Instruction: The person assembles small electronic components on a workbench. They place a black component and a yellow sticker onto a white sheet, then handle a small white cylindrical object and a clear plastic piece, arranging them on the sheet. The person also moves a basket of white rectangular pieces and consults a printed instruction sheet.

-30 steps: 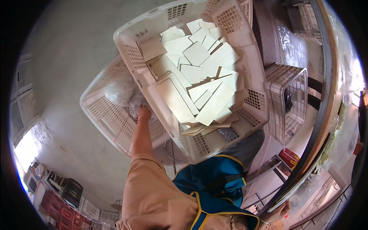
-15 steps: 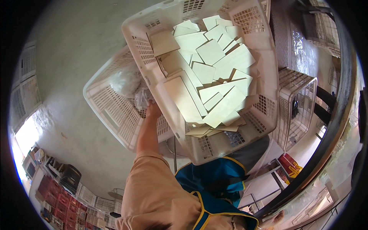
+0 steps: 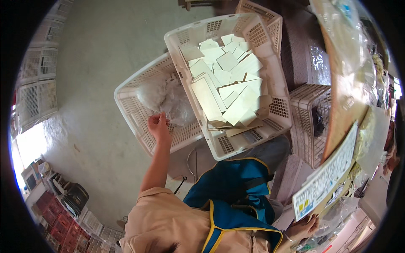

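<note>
My left hand [image 3: 159, 125] is closed in a pinch over the lower white plastic crate [image 3: 130, 116], its fingertips on the edge of a clear plastic bag [image 3: 178, 110]. More crumpled clear plastic [image 3: 152, 92] lies beside it. A second white crate [image 3: 214, 149] overlaps that crate on the right, tilted, and holds many flat pale rectangular pieces [image 3: 228, 62]. At the lower right my right hand [image 3: 307, 227] has curled fingers, close below a printed sheet [image 3: 325, 177]. Whether it grips the sheet is not clear.
A worktop edge [image 3: 331, 105] with clear plastic on it runs down the right side. Another crate [image 3: 310, 124] stands beneath it, and one more [image 3: 263, 19] behind. Stacked white crates [image 3: 39, 63] line the far left, red crates [image 3: 63, 223] the lower left.
My view has shifted, bringing the worktop and printed sheet into sight at the right. My left hand has drawn back from deeper in the crate, and the bag is spread wider.
</note>
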Demonstrator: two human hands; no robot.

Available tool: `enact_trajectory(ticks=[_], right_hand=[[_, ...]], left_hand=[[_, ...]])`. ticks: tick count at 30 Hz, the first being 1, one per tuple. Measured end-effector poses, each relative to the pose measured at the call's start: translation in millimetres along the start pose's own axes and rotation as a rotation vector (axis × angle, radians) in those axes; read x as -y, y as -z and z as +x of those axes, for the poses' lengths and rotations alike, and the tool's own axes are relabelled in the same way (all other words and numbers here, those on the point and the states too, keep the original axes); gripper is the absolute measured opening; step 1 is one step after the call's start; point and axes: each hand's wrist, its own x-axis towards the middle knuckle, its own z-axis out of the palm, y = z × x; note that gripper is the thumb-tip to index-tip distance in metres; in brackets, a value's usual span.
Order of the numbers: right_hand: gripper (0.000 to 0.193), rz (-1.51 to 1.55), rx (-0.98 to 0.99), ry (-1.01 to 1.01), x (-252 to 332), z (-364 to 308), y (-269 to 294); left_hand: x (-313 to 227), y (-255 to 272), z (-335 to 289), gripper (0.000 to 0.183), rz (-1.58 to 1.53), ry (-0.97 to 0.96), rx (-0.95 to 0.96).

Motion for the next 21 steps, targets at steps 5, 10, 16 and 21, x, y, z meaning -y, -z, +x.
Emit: enact_trajectory(ticks=[5,10,16,21], right_hand=[[0.018,0.093,-0.097,0.061,-4,-1,3],[0.023,0.370,0.091,-0.034,8,-23,13],[0.027,0.447,0.235,0.116,34,-64,30],[0.027,0.582,0.267,0.104,55,-62,67]], left_hand=[[-102,-6,-69,0.045,-0.326,-0.154,0.233],[-188,-26,-199,0.050,-0.504,-0.336,0.758],[-209,-23,-384,0.041,-0.346,-0.436,1.555],[-191,-30,-493,0.033,-0.342,0.158,1.872]])
